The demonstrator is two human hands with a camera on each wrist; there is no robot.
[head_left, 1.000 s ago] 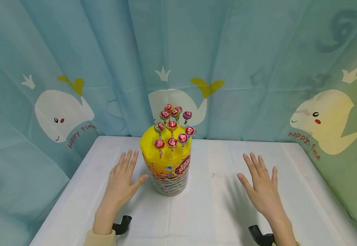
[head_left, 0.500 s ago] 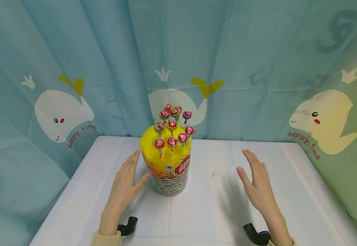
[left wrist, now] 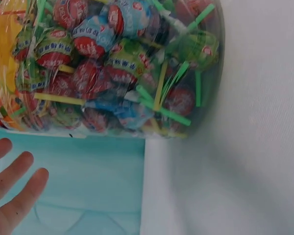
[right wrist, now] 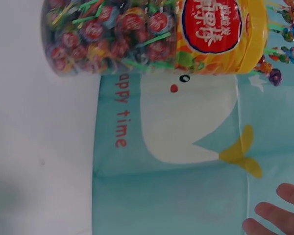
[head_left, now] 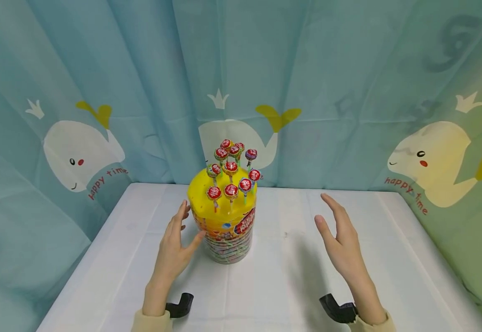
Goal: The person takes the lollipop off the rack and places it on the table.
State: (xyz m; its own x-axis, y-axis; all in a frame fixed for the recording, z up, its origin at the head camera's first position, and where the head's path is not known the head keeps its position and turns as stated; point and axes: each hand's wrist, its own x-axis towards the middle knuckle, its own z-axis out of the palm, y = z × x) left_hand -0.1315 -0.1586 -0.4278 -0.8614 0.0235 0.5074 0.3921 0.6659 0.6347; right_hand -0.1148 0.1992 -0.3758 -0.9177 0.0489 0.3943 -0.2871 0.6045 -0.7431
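Note:
A clear jar [head_left: 229, 249] full of wrapped lollipops stands upright on the table, left of centre. Its yellow lid [head_left: 201, 193] has several lollipops [head_left: 231, 191] standing in it by their sticks. My left hand [head_left: 173, 249] is at the jar's left side, fingers loosely bent and thumb apart; whether it touches the jar I cannot tell. In the left wrist view its fingertips [left wrist: 27, 188] appear apart from the jar. My right hand [head_left: 342, 244] hovers well to the right of the jar, thumb spread from the fingers, holding nothing.
The white-covered table [head_left: 274, 286] ends at the back against a blue curtain [head_left: 328, 69] printed with whales, which also hangs at the left. On the right the curtain turns green [head_left: 473, 240]. Black curved pieces [head_left: 181, 305] are at both wrists.
Both hands have moved inward and turned more on edge, palms facing each other. Their fingers have gone from spread to slightly bent. The jar has stayed in place.

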